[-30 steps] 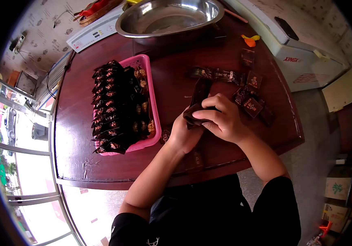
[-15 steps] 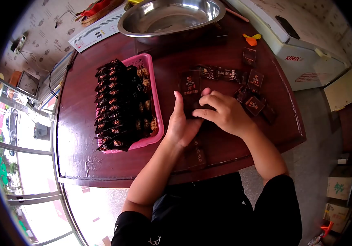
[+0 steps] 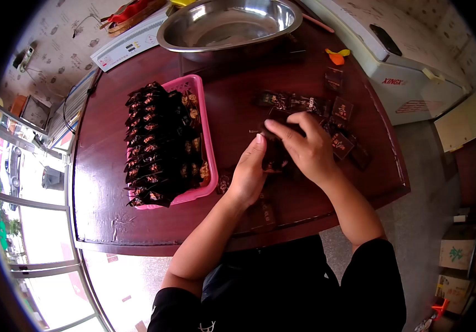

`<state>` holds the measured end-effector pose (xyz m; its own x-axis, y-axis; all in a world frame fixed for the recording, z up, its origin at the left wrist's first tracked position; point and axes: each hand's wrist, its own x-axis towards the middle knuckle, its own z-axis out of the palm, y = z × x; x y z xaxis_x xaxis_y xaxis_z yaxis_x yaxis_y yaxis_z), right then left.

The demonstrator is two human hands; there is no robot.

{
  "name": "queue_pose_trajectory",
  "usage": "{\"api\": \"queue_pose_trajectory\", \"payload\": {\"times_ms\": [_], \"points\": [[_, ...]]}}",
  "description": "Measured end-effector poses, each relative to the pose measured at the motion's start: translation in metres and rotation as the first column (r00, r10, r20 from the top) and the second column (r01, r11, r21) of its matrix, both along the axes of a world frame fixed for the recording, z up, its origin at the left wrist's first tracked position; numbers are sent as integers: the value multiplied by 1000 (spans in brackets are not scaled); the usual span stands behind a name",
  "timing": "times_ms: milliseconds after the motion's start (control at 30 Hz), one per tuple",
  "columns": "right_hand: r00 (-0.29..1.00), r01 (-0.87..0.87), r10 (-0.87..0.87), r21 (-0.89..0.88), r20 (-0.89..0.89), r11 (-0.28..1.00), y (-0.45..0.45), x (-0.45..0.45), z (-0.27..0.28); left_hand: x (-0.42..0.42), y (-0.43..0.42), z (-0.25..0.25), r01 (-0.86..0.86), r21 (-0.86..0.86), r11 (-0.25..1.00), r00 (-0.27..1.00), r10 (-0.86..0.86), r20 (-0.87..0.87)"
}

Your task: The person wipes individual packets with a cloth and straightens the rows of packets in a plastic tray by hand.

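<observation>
A small dark brown box (image 3: 274, 145) is between my hands over the middle of the table, its print hard to read against the dark wood. My left hand (image 3: 250, 174) is closed round its near left side, thumb pointing up along it. From the right, my right hand (image 3: 309, 148) curls over the box, its fingertips at the upper edge and slightly blurred. Palms and fingers hide much of the box. Below my left hand, a flat dark printed piece (image 3: 262, 213) lies near the table edge. By the basket's right side sits a dark wrapped packet (image 3: 224, 181).
A pink basket (image 3: 209, 141) at left holds rows of black wrapped packets (image 3: 152, 141). Dark little boxes (image 3: 342, 110) and several wrapped packets (image 3: 299, 103) lie at right. Behind stand a steel basin (image 3: 229, 47) and a white freezer (image 3: 415, 88). An orange and yellow piece (image 3: 336, 57) lies nearby.
The box has turned, and its lettered face no longer shows. My left thumb has moved right, towards my right fingers. A wrapped packet by the basket has come into view.
</observation>
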<state>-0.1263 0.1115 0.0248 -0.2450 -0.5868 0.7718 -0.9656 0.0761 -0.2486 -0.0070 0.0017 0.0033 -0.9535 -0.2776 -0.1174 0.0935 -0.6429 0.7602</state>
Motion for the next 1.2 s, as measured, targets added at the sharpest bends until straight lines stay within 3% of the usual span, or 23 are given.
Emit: {"api": "queue_pose_trajectory", "payload": {"times_ms": [100, 167, 233, 367, 433, 567, 700, 800, 833, 967, 1033, 1100, 1167, 1200], "points": [[988, 145, -143, -27, 57, 989, 5, -8, 5, -1, 3, 2, 29, -58, 998, 1000, -28, 9], [989, 119, -103, -157, 107, 980, 8, -16, 6, 0, 2, 6, 51, -62, 997, 999, -51, 2], [988, 90, -61, -208, 143, 974, 10, -16, 7, -1, 4, 13, -32, 9, 999, 999, 32, 11], [987, -155, 155, 16, 39, 988, 5, 8, 9, -3, 3, 3, -94, 125, 988, 996, 93, 16], [992, -111, 108, 44, 67, 993, -2, 12, -1, -3, 1, -8, -107, 139, 984, 994, 101, 51], [979, 146, -145, 4, 142, 989, 4, -13, -2, -4, 1, 0, -45, 111, 993, 999, 41, 32], [976, 88, -44, -201, 213, 976, 10, -18, 9, -6, 3, 1, -87, 162, 983, 994, 96, -46], [982, -179, 180, -24, 50, 984, 5, 1, 7, -6, -1, -15, -37, 119, 992, 992, 50, -111], [982, -187, 186, 64, 25, 980, 0, 5, 2, -5, 0, -17, -55, 102, 993, 994, 65, -92], [991, -111, 105, 63, 80, 992, 5, -7, 2, -4, 2, 0, -69, 215, 974, 997, 77, -26], [992, 8, -6, -14, 129, 1000, 10, -16, 4, -3, 3, 9, -118, 171, 978, 991, 127, -41], [981, 18, 20, -196, 192, 980, 8, -26, 3, -1, 0, 6, -118, 163, 980, 986, 135, -95], [968, -26, 82, -233, 236, 972, 11, -26, 4, 1, 0, 5, -98, 109, 989, 977, 116, -176], [947, -138, 199, -238, 254, 961, 13, -21, 8, 0, 0, 5, -99, 110, 989, 977, 117, -176]]}}
